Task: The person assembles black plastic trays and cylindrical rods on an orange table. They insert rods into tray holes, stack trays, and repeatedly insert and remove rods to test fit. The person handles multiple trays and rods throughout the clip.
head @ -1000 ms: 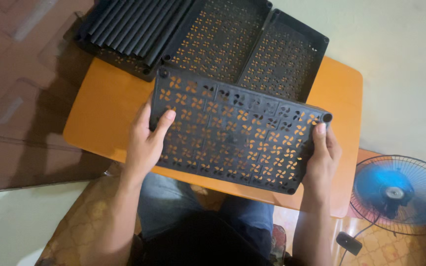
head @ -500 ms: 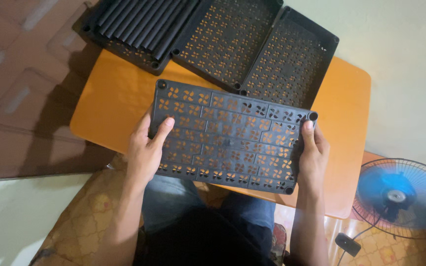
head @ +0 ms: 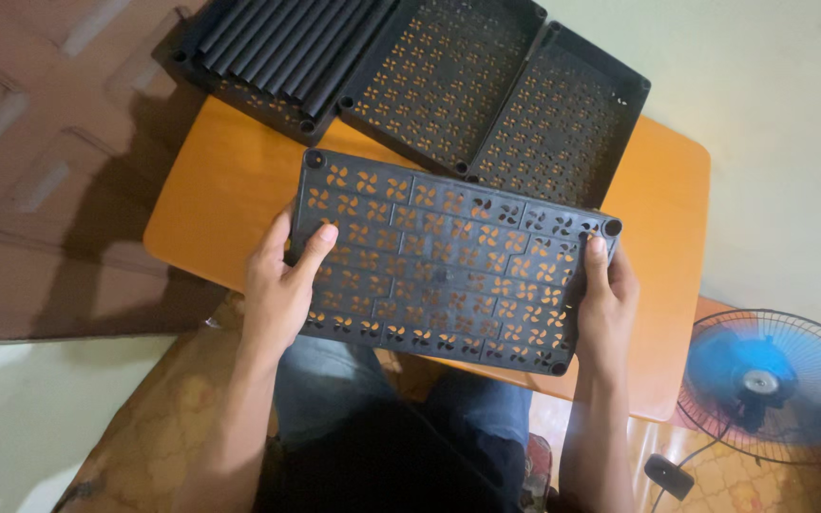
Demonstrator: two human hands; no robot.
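perforated black panel (head: 448,261) held flat above orange bench (head: 220,190), near two black trays (head: 515,95) | left hand (head: 282,285) fingers clamp its left edge | right hand (head: 605,299) fingers grip right edge | risk: edge-only hold, panel may tip or flex loose

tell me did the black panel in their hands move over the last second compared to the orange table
Yes, slightly. The perforated panel has slid left across the orange table: its right end now sits further inside the table's right edge than before.
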